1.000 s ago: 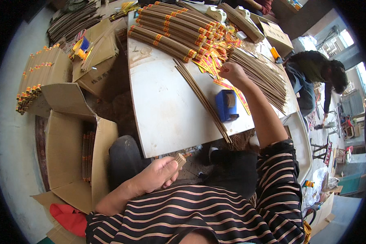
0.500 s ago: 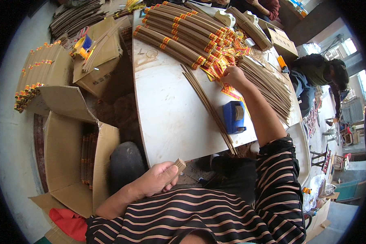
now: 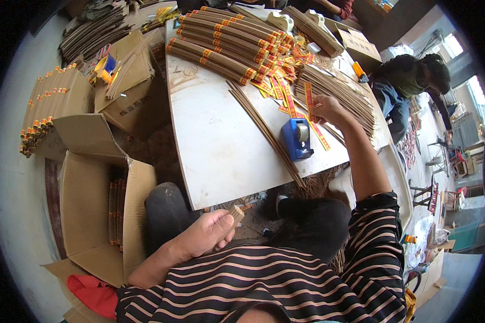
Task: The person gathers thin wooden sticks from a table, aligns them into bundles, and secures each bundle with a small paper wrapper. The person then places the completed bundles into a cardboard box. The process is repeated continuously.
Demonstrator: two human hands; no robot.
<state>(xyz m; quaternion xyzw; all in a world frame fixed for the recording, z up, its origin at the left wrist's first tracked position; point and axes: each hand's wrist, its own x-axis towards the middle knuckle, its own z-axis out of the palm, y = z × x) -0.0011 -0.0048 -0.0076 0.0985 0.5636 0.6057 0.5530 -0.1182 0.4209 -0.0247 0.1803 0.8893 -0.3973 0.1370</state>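
Observation:
Close to my body, my left hand [image 3: 206,234] is wrapped round a bundle of brown incense sticks [image 3: 237,213]; only its cut end shows past the thumb. Over the right side of the white table [image 3: 215,156], my right hand [image 3: 328,110] pinches a red and yellow paper strip [image 3: 309,96]. More paper strips [image 3: 286,91] lie loose beside that hand. A blue tape dispenser [image 3: 292,142] stands just below it, next to a few loose sticks [image 3: 264,132]. Beyond my right hand is a spread of unbanded sticks [image 3: 344,97].
Banded stick bundles [image 3: 215,48] are stacked at the table's far side. An open carton [image 3: 94,199] holding bundles stands at my left, with more bundles [image 3: 48,102] behind it. Another person [image 3: 409,89] bends over at the right. A red cloth [image 3: 91,293] lies lower left.
My right hand has come away from the pile of strips, moving right and nearer, with one strip lifted in its fingers. My left hand still holds the bundle in about the same place.

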